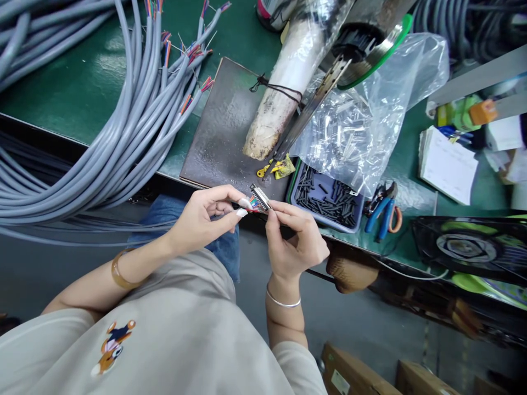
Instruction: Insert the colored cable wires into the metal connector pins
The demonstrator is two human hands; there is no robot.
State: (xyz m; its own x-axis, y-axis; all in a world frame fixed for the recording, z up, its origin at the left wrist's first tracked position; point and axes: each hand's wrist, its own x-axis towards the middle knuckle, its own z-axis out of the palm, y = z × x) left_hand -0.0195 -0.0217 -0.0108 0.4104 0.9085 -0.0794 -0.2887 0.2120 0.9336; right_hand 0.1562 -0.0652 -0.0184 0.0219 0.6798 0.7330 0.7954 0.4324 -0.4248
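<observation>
A multi-pin D-sub connector (261, 196) with thin coloured wires (254, 205) at its back is held up at the bench's front edge. My right hand (294, 233) pinches the connector's near end between thumb and finger. From the left, my left hand (209, 214) is closed on the coloured wires close behind the connector, thumb against forefinger. Just beyond my hands, the tip of a soldering iron (275, 159) points down beside a small yellow packet (284, 167). A grey cable (156, 226) runs in from the left under my left forearm; whether it joins these wires is hidden.
Grey cables (135, 131) with stripped ends cover the left of the green bench. A dark board (222, 126) lies ahead. A purple bin (325, 203) of black tubes, a plastic bag (349, 131) of metal parts, blue-handled cutters (385, 211), a notepad (447, 164) and a fan (465, 247) stand right.
</observation>
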